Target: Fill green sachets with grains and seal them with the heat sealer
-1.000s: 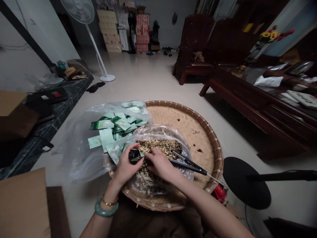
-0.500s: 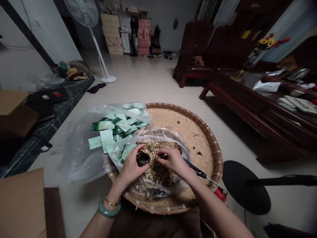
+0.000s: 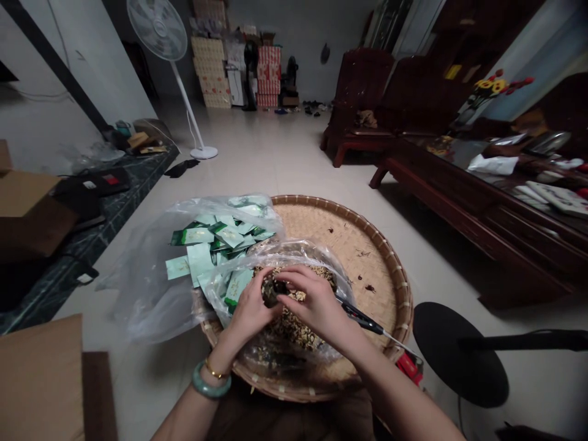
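My left hand (image 3: 250, 312) holds a small dark foil sachet (image 3: 271, 291) upright, its mouth facing up. My right hand (image 3: 312, 303) closes over the sachet's mouth from the right, and its fingertips hide part of the opening. Beneath both hands lies a heap of loose dried tea leaves (image 3: 294, 327) on a clear plastic bag (image 3: 275, 251). Several pale and dark green sachets (image 3: 214, 242) lie in the plastic just left of my left hand. A long black-handled tool (image 3: 362, 321) rests by my right wrist, on a round bamboo tray (image 3: 362, 239).
A red packet (image 3: 410, 367) sits by the tray's lower right rim. A black round stand base (image 3: 459, 355) is to the right, and a cardboard box (image 3: 41, 386) to the lower left. Dark wooden furniture (image 3: 478, 196) lines the right side.
Both hands have come closer together, and my right hand has moved left from the leaf heap onto the sachet's mouth. The view has tilted slightly upward.
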A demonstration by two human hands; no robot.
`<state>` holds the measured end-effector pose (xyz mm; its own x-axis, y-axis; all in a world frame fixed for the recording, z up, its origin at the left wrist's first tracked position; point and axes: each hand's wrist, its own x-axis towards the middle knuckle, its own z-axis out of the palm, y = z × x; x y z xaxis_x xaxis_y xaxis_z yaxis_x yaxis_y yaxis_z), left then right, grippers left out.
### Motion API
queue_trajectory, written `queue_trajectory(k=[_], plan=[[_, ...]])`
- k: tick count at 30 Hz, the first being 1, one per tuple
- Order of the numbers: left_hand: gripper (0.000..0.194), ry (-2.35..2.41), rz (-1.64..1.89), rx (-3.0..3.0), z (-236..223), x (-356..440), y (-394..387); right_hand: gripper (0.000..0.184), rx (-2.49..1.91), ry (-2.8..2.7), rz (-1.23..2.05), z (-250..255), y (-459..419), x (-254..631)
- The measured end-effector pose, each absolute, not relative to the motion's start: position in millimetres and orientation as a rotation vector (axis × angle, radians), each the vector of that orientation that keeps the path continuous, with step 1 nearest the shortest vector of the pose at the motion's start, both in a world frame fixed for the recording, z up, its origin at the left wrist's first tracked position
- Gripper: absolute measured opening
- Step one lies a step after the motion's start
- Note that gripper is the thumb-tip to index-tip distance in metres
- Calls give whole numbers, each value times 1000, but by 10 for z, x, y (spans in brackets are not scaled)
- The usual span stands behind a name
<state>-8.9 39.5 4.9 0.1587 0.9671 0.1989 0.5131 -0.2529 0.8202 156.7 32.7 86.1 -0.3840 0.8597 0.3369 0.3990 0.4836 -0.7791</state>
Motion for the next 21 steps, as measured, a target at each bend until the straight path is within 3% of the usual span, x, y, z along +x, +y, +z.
queue_trajectory(k=[7,13,21], plan=[[56,1445,1042,1827,44,-111,395,28,-1007,-2047,699,775,335,1557],[32,1397,1107,1742,126,-82,362,12,-1132,-2220,410,661,333,1570],[37,1323,1026,1750,209,-115,370,11,-1126,-2274,536,722,354,1733]])
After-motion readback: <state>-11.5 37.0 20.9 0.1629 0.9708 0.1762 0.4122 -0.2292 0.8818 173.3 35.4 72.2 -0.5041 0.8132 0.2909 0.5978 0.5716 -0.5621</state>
